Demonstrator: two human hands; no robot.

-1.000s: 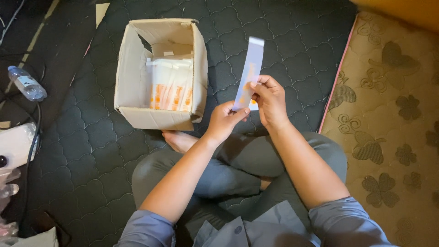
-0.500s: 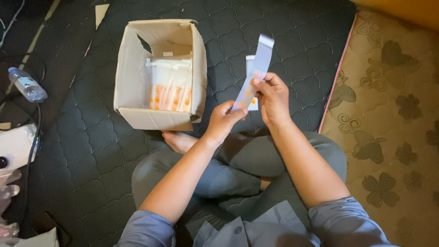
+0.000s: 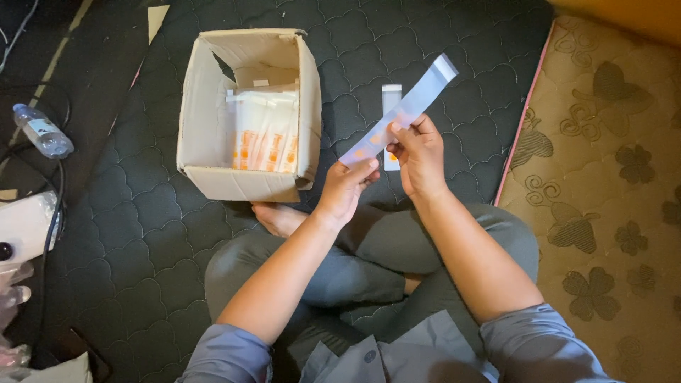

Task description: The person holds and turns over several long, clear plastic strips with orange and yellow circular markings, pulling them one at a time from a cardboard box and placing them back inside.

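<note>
Tilted further than a second ago, the long clear plastic sleeve (image 3: 401, 113) now slants from lower left to upper right instead of standing nearly upright, its upper end reaching toward the far right edge of the dark quilted mat (image 3: 142, 213). Left hand (image 3: 346, 188) pinches the lower end of the sleeve between thumb and fingertips; right hand (image 3: 418, 152) grips it near the middle, fingers curled around its edge. Both hands are raised above the mat, in front of the crossed legs of the seated person. A second, smaller sleeve (image 3: 391, 96) lies flat on the mat just behind the right hand, partly hidden by it. Open cardboard box (image 3: 206, 120) stands on the mat to the left of the hands, with a stack of white and orange packets (image 3: 264, 135) upright against its right wall. Plastic water bottle (image 3: 42, 131) lies near the mat's left edge; a tan flowered mattress (image 3: 610, 191) borders its right edge
</note>
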